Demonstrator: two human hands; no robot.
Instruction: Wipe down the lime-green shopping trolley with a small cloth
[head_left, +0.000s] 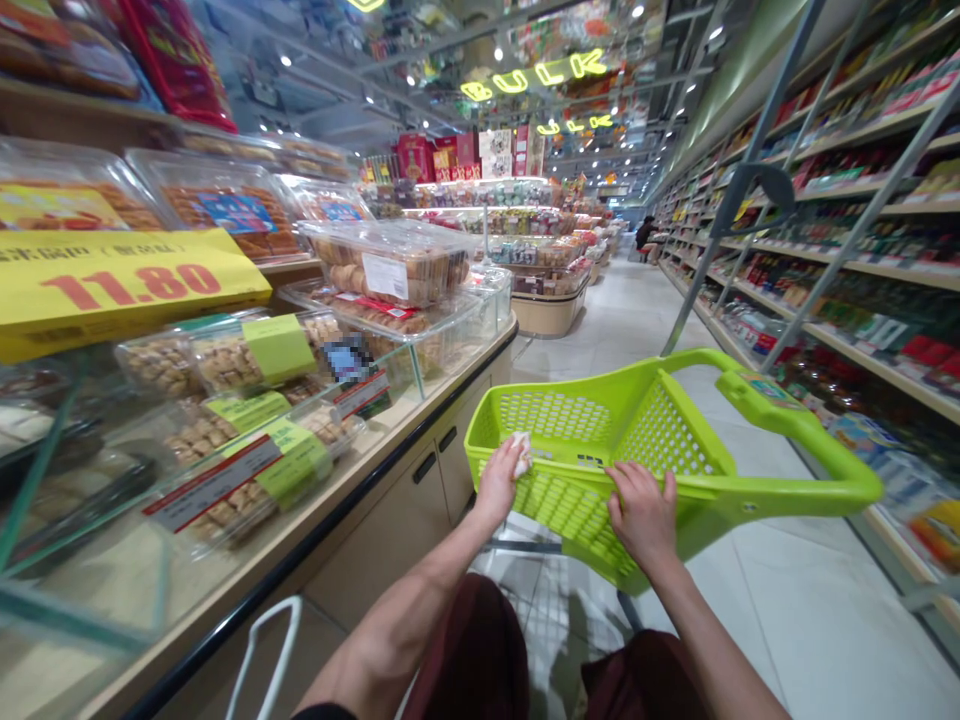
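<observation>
A bright green plastic shopping cart with perforated sides stands in front of me, its handle toward the right. My left hand is closed around a crumpled white cloth or tissue at the near left rim of the basket. Farther right along the same rim rests my right hand, its fingers curled over the edge and gripping it. Inside the basket I see only its green mesh walls and part of the bottom.
On the left, a glass-edged display counter holds clear boxes of pastries and a yellow price sign. Stocked shelves line the right. A grey metal frame rises beyond the cart. A person is far down the aisle.
</observation>
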